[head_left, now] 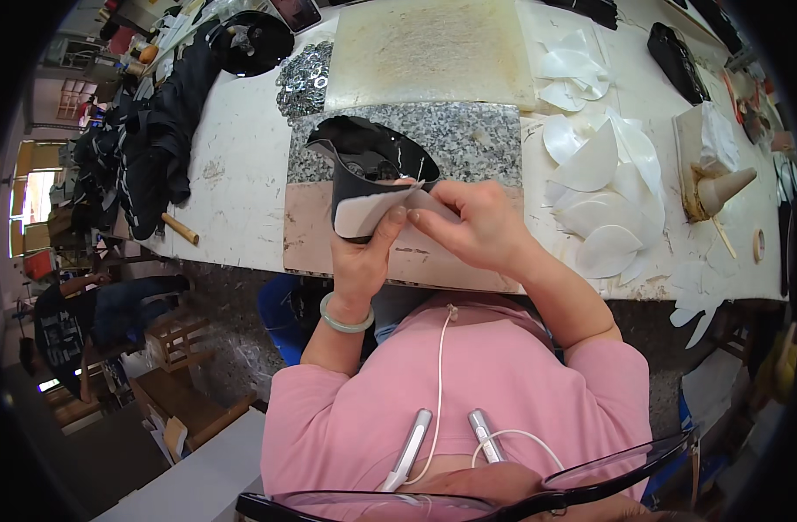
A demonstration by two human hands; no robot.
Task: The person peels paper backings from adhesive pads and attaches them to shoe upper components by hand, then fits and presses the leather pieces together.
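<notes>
A curved black shoe upper [344,170] is raised over the front of the granite slab, with a flat white piece [362,211] lying against its near side. My left hand [361,264] is closed round the lower part of the upper, thumb pressed on the white piece. At the upper's right edge, my right hand [478,224] pinches the end of the white piece between thumb and fingers. A glossy black piece [390,143] shows just behind the upper; whether the two are joined I cannot tell.
Under the work are a granite slab [490,130] and a brownish board [468,252]. White cut pieces [612,178] lie to the right, near a glue-stained container [694,165]. Metal rings [304,80] and dark shoe uppers [159,143] lie left. Another person [77,322] is at far left.
</notes>
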